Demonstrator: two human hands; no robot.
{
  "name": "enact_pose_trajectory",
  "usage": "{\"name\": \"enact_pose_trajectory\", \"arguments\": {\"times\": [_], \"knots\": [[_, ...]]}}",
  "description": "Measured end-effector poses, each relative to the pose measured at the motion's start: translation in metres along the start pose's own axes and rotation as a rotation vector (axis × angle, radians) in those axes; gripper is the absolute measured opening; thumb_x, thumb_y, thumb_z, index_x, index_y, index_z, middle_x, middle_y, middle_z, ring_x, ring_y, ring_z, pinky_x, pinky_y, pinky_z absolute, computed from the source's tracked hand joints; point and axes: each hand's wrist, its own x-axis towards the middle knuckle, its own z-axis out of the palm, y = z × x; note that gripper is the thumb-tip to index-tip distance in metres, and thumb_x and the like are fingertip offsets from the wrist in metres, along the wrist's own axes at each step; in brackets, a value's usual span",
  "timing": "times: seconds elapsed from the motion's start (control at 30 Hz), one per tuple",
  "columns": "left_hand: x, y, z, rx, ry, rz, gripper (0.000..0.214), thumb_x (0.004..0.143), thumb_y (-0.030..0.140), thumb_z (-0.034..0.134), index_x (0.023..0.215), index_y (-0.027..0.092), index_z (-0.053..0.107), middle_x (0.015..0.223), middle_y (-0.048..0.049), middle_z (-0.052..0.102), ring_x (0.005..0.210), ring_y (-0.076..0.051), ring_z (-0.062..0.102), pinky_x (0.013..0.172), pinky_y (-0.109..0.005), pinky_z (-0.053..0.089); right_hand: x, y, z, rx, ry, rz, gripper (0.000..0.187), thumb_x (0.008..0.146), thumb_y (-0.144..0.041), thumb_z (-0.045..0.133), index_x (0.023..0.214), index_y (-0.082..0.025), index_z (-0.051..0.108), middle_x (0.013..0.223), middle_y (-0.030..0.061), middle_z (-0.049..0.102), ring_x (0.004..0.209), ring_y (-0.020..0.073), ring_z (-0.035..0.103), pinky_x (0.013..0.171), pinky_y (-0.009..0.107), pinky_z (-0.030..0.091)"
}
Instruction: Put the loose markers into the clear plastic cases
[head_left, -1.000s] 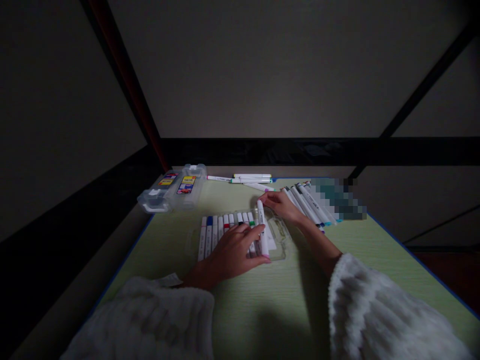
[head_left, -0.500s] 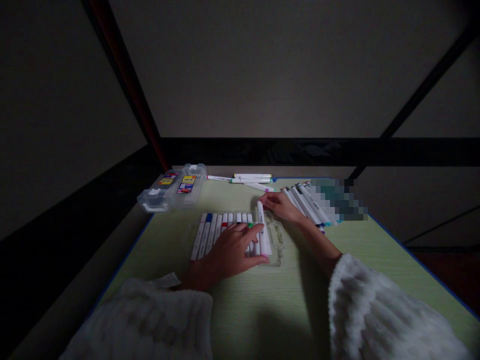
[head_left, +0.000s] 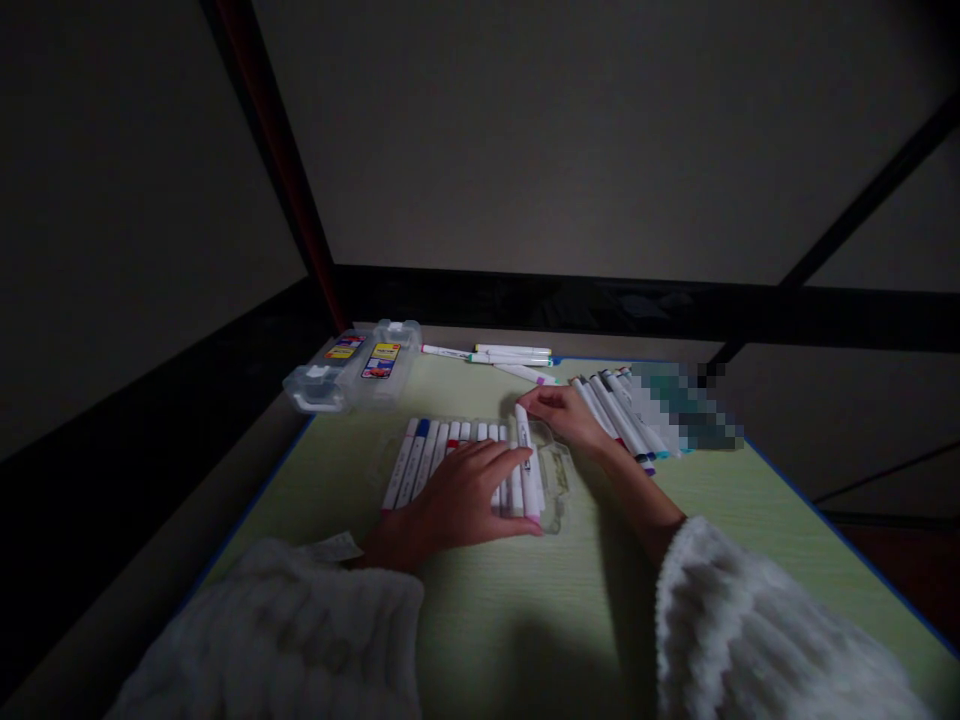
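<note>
A clear flat plastic case (head_left: pixel 561 478) lies on the green table (head_left: pixel 525 620) with a row of white markers (head_left: pixel 424 460) side by side in it. My left hand (head_left: pixel 457 497) lies over the near ends of the row, thumb and fingers around a white marker with a pink cap (head_left: pixel 528 470) at the row's right end. My right hand (head_left: pixel 562 412) pinches that marker's far end with its fingertips. Both of my arms are in fluffy white sleeves.
A closed clear box (head_left: pixel 352 372) with coloured labels stands at the table's far left corner. Loose markers (head_left: pixel 499 355) lie along the far edge, and several more markers (head_left: pixel 622 410) fan out to the right of my right hand. The room is dim.
The row of markers and the case have shifted slightly left and closer together under my hands. The view has tilted a little. Both hands stay on the pink-capped marker.
</note>
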Motion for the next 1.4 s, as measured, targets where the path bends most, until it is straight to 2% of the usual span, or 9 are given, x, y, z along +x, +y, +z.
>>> {"name": "enact_pose_trajectory", "arguments": {"times": [0.17, 0.37, 0.67, 1.4], "knots": [[0.0, -0.004, 0.001, -0.028, 0.017, -0.026, 0.078, 0.052, 0.052, 0.075, 0.117, 0.017, 0.05, 0.117, -0.012, 0.053, 0.107, -0.028, 0.049, 0.091, -0.041, 0.041, -0.001, 0.002, 0.003, -0.019, 0.008, 0.002, 0.036, 0.057, -0.051, 0.068, 0.064, -0.015, 0.066, 0.064, 0.0025, 0.065, 0.058, 0.0136, 0.055, 0.062, 0.028, 0.045], [0.0, -0.009, 0.006, -0.002, -0.013, -0.028, 0.085, 0.048, 0.059, 0.074, 0.117, 0.015, 0.051, 0.122, -0.0155, 0.051, 0.112, -0.031, 0.046, 0.094, -0.046, 0.039, -0.002, 0.003, 0.003, -0.027, 0.013, -0.001, 0.039, 0.056, -0.053, 0.068, 0.068, -0.016, 0.067, 0.069, 0.0043, 0.067, 0.063, 0.0156, 0.058, 0.066, 0.03, 0.046], [-0.002, -0.012, 0.01, 0.043, -0.06, -0.019, 0.091, 0.049, 0.063, 0.071, 0.121, 0.011, 0.048, 0.131, -0.0178, 0.046, 0.119, -0.031, 0.042, 0.099, -0.045, 0.035, -0.001, 0.009, 0.008, -0.007, 0.044, 0.028, 0.032, 0.057, -0.045, 0.069, 0.068, -0.014, 0.069, 0.068, 0.0042, 0.068, 0.059, 0.0134, 0.056, 0.062, 0.028, 0.045], [-0.002, -0.01, 0.007, 0.04, -0.129, -0.044, 0.091, 0.053, 0.066, 0.066, 0.124, 0.013, 0.046, 0.135, -0.0153, 0.042, 0.121, -0.03, 0.041, 0.102, -0.043, 0.032, -0.001, 0.012, 0.009, 0.006, 0.043, 0.058, 0.022, 0.059, -0.033, 0.065, 0.067, -0.013, 0.07, 0.066, 0.0031, 0.067, 0.056, 0.0108, 0.054, 0.059, 0.025, 0.042]]}}
